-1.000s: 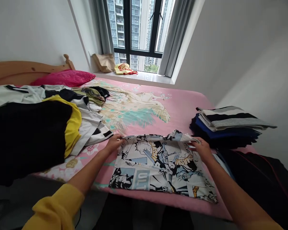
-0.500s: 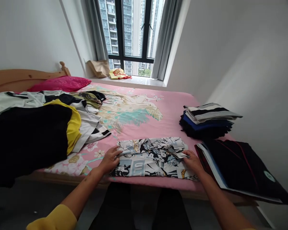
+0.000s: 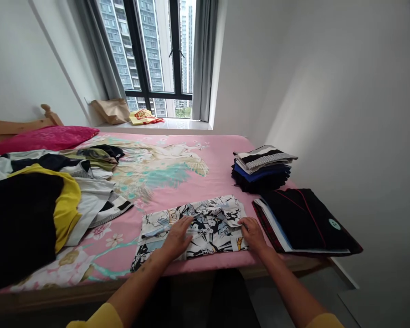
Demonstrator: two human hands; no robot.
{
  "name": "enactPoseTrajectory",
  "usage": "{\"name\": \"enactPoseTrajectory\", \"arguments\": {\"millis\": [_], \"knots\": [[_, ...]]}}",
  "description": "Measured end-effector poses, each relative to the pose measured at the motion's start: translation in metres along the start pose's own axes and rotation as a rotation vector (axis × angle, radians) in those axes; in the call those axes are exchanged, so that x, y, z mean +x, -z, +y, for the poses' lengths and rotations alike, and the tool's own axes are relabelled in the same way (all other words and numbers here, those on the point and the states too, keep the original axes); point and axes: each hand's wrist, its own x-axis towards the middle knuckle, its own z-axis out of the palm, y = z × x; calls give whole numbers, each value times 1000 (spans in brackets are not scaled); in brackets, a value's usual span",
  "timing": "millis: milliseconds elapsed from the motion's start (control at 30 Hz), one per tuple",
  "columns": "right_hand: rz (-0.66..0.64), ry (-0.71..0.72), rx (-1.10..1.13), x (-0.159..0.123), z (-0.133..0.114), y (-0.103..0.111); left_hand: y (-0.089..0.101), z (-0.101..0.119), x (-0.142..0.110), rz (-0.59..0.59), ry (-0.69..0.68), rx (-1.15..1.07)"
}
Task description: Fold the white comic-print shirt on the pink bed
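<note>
A black-and-white comic-print shirt (image 3: 208, 228), folded into a long strip, lies near the front edge of the bed. My left hand (image 3: 178, 237) rests on top of it, left of its middle, fingers extended and lightly bent. At the shirt's right end, my right hand (image 3: 253, 233) pinches the edge between thumb and fingers. Just right of that hand is a stack of folded clothes (image 3: 294, 218) with a black, red-piped garment on top. Behind it stands a second folded pile (image 3: 263, 171), topped by a striped piece over blue and black ones.
A loose heap of clothes (image 3: 23, 214), black, yellow and white, covers the left of the bed. Farther back are a magenta pillow (image 3: 48, 139), a paper bag (image 3: 112, 110) and a yellow bag (image 3: 145, 117) on the sill. A wall (image 3: 362, 136) rises at the right.
My view has turned to the right. My left hand has moved from the shirt's left end inward onto its top. My right hand stays at the right end, now on its edge.
</note>
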Motion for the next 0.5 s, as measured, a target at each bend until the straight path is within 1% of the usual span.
{"name": "enactPoseTrajectory", "arguments": {"millis": [67, 133, 200, 267, 333, 367, 433, 500], "knots": [[14, 12, 15, 2, -1, 2, -17, 18, 32, -41, -22, -37], [17, 22, 28, 4, -1, 5, -32, 31, 63, -74, -7, -49], [8, 23, 42, 4, -1, 8, -42, 40, 90, -100, 34, -34], [-15, 15, 64, 4, 0, 12, -46, 44, 105, -119, 63, -9], [-25, -24, 97, 7, 0, 16, -45, 46, 108, -136, 52, 5], [-19, -81, 130, 10, 1, 17, -44, 46, 106, -147, 35, 6], [6, -262, 221, 21, 5, 18, -40, 45, 96, -169, -9, 7], [11, -448, 305, 40, 12, 14, -36, 46, 86, -176, -64, -4]]}}
